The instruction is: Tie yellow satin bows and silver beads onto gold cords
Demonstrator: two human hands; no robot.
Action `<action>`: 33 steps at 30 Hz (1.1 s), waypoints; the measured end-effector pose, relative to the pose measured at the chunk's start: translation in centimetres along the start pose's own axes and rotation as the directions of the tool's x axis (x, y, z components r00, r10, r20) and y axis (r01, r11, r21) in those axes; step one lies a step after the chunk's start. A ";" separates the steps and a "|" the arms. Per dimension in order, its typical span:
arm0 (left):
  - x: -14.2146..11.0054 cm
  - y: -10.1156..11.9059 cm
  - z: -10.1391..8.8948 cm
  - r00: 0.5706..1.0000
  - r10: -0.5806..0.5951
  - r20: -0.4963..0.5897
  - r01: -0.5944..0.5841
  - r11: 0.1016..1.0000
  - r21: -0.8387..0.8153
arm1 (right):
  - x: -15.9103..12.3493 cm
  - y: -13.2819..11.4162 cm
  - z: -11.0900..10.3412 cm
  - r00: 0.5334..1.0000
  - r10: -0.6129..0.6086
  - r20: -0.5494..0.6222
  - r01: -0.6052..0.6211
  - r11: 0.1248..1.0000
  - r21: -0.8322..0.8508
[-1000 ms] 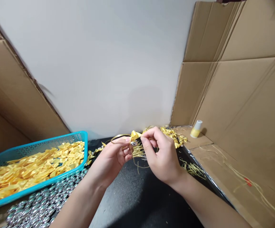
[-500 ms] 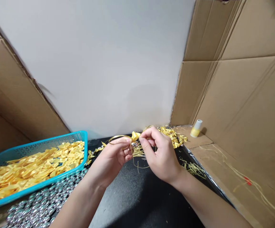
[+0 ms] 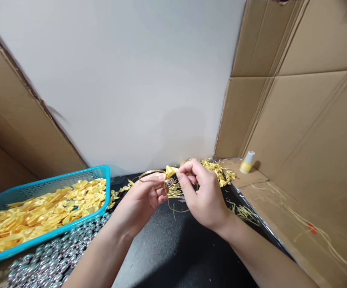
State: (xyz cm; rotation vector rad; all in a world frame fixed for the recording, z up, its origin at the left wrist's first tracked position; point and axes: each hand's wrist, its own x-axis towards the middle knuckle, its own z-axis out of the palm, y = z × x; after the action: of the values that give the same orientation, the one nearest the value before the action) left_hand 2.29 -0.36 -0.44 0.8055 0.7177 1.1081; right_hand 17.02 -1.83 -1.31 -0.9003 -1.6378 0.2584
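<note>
A small yellow satin bow (image 3: 170, 171) is held between my two hands above the black work surface. My left hand (image 3: 145, 198) pinches its left side, together with a looped gold cord (image 3: 149, 173) that arcs over the fingers. A shiny silver bead (image 3: 169, 182) shows just under the bow, by my left fingertips. My right hand (image 3: 201, 196) is closed, thumb and forefinger pinching the bow's right tip. One loose cord end hangs below, between the hands. Behind them lie several gold cords (image 3: 175, 191), partly hidden by my fingers.
At left stands a turquoise basket (image 3: 108, 192) of yellow bows (image 3: 71, 200). Many silver beads (image 3: 53, 256) lie before it. A pile of gold bows (image 3: 221, 172) sits at the back right, near cord scraps (image 3: 245, 214) and a yellow-and-white bottle (image 3: 247, 162). Cardboard walls (image 3: 311, 112) flank the surface.
Both hands keep nearly the same place and grip. The bow's right side looks slightly more drawn out toward my right fingertips.
</note>
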 end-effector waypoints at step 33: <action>-0.1 -0.1 -0.2 0.998 -0.049 -0.038 0.049 0.999 -0.011 | 0.2 0.4 -0.5 0.998 -0.045 0.050 0.042 0.998 0.051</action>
State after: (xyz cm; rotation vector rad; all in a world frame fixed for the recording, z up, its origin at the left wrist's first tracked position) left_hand 2.14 -0.41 -0.65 0.7565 0.7597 1.0846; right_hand 17.63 -1.53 -1.25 -0.8256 -1.6890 0.2928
